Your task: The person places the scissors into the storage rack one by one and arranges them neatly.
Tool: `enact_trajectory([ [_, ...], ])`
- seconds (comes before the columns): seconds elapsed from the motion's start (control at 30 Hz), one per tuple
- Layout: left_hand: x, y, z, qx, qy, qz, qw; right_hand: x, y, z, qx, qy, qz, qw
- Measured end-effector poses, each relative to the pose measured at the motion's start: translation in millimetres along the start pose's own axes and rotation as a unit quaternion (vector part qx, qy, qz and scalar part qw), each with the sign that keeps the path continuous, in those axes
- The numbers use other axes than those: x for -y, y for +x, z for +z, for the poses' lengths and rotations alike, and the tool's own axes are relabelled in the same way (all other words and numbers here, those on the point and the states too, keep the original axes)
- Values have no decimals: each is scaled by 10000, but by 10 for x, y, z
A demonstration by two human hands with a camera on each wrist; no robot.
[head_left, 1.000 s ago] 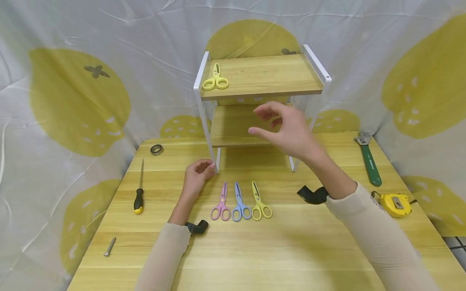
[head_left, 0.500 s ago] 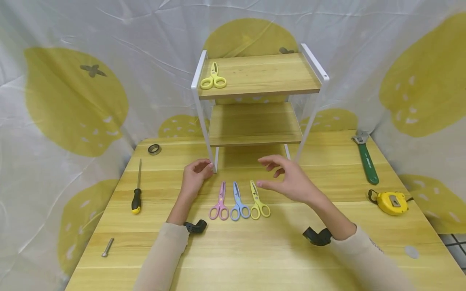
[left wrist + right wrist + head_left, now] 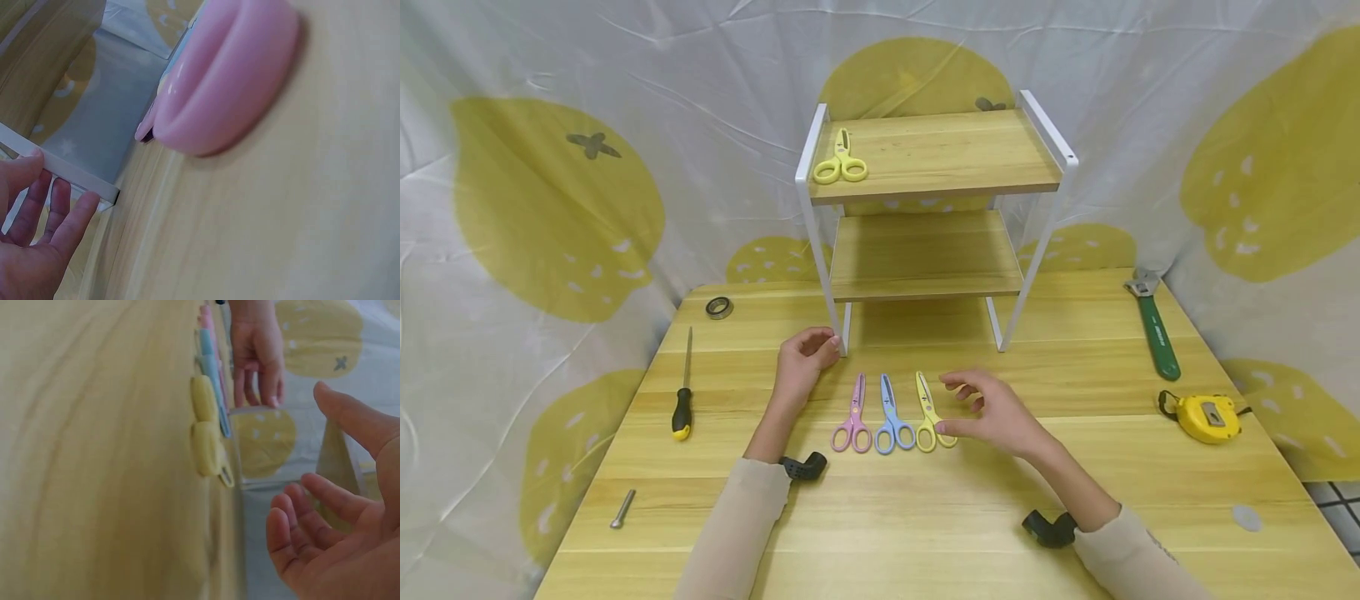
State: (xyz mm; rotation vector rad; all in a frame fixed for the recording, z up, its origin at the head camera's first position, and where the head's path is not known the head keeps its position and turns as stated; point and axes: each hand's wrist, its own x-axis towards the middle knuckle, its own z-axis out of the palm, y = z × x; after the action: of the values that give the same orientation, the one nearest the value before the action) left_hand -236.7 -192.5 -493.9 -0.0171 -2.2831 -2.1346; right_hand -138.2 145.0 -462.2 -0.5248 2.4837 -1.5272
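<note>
Three scissors lie in a row on the table: pink (image 3: 854,417), blue (image 3: 889,414) and yellow (image 3: 927,410). My right hand (image 3: 996,414) hovers beside the yellow pair, fingers relaxed and spread from the thumb, holding nothing. In the head view its thumb tip overlaps a yellow handle. My left hand (image 3: 803,364) rests by the front left leg of a white-framed, two-tier wooden shelf (image 3: 925,254). In the left wrist view its thumb and loosely bent fingertips are right at the white leg (image 3: 81,178). Another yellow scissors (image 3: 841,160) lies on the top tier, at its left end.
On the left lie a black ring-shaped bearing (image 3: 718,307), a screwdriver (image 3: 682,400) and a bolt (image 3: 622,509). An adjustable wrench (image 3: 1156,329), a yellow tape measure (image 3: 1209,418) and a pale disc (image 3: 1247,517) are on the right. A lemon-print curtain (image 3: 715,125) hangs behind the table.
My right hand has come down from in front of the shelf to beside the yellow scissors on the table. My left hand has stayed at the shelf leg.
</note>
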Motion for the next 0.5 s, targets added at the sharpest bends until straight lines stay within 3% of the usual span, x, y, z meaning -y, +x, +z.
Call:
enact_trajectory([
  [0.23, 9, 8, -9, -28, -33, -2, 10000, -138, -25, 114, 92, 171, 318, 9993],
  [0.5, 13, 12, 4, -64, 17, 83, 9999, -218, -23, 161, 167, -192, 386, 9989],
])
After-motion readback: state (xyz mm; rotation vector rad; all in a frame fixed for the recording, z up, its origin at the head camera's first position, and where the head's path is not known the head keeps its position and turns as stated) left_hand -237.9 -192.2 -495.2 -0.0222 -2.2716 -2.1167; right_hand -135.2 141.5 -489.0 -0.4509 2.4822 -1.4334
